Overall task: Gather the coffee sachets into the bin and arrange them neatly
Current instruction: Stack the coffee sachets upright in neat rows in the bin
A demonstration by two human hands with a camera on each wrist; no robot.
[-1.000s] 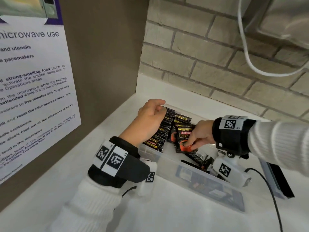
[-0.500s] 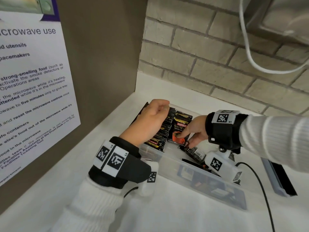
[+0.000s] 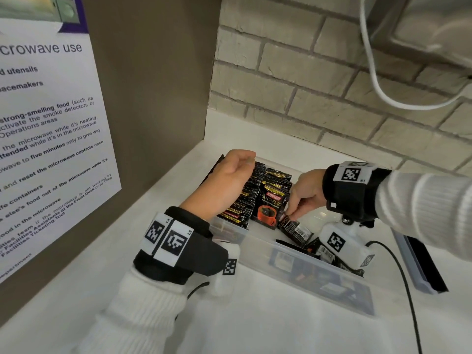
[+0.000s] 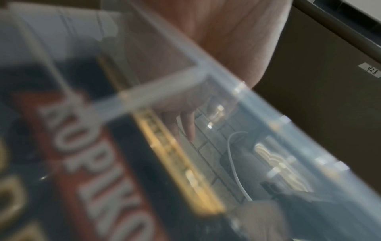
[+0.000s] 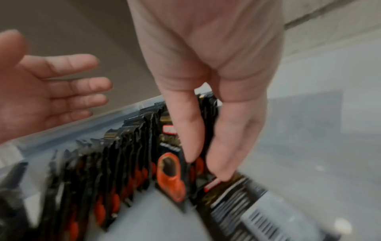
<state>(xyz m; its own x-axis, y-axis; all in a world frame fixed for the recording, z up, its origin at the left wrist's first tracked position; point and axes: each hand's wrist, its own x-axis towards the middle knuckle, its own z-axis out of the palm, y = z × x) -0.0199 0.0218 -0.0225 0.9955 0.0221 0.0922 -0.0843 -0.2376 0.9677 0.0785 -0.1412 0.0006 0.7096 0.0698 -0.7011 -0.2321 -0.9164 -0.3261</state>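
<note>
The right hand [image 3: 305, 194] has let go of the orange-cup sachet [image 3: 270, 208], which now stands upright against the row of sachets [image 3: 244, 200] in the bin [image 3: 301, 261]; its fingertips [image 3: 292, 216] have moved onto a loose sachet [image 3: 296, 229] lying just beside it.

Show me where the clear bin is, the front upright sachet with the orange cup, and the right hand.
clear bin [image 3: 301, 254]: head view, on its near rim.
front upright sachet [image 3: 270, 208]: head view, on the orange cup print.
right hand [image 3: 307, 191]: head view, on the back of the hand.
</note>
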